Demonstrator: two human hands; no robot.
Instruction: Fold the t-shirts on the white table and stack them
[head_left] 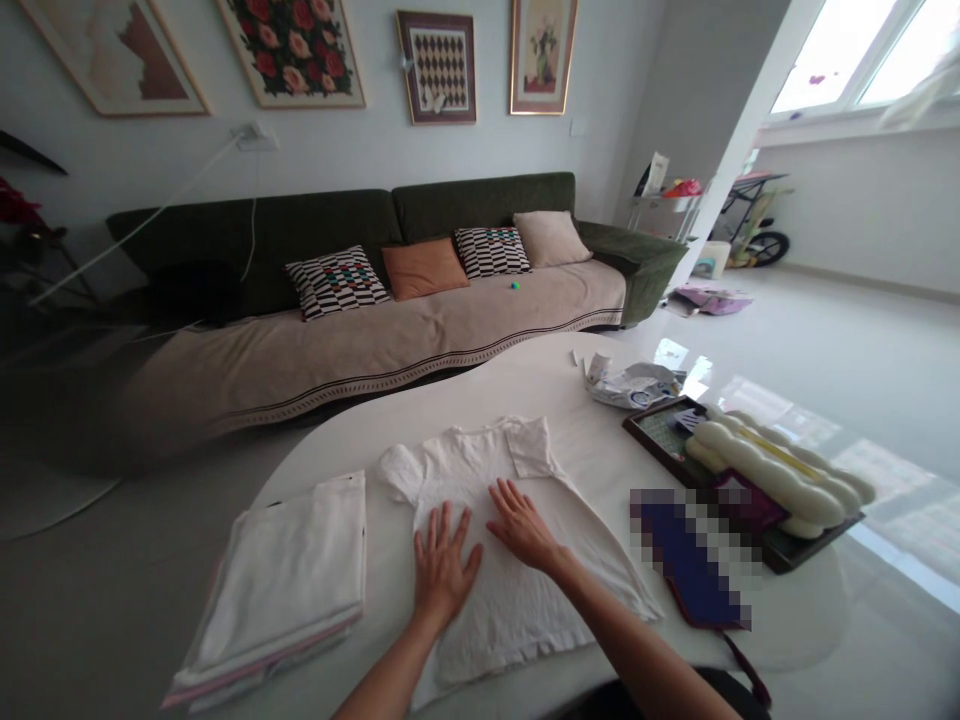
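Note:
A white T-shirt [517, 600] lies spread out on the white oval table [540, 385], its sleeves towards the sofa. My left hand [442, 567] rests flat on the middle of the shirt with the fingers stretched out and apart. Just to its right, my right hand [523, 527] also lies flat and open on the cloth, fingers pointing away from me. Neither hand holds anything. To the left of the shirt sits a stack of folded white garments [281, 590].
A dark tray [806, 553] with a cream wavy cushion-like object [772, 475] stands at the table's right edge, crumpled paper [630, 385] behind it. A dark blue, partly blurred item [694, 570] lies by the tray. A green sofa [330, 225] with pillows stands beyond the table.

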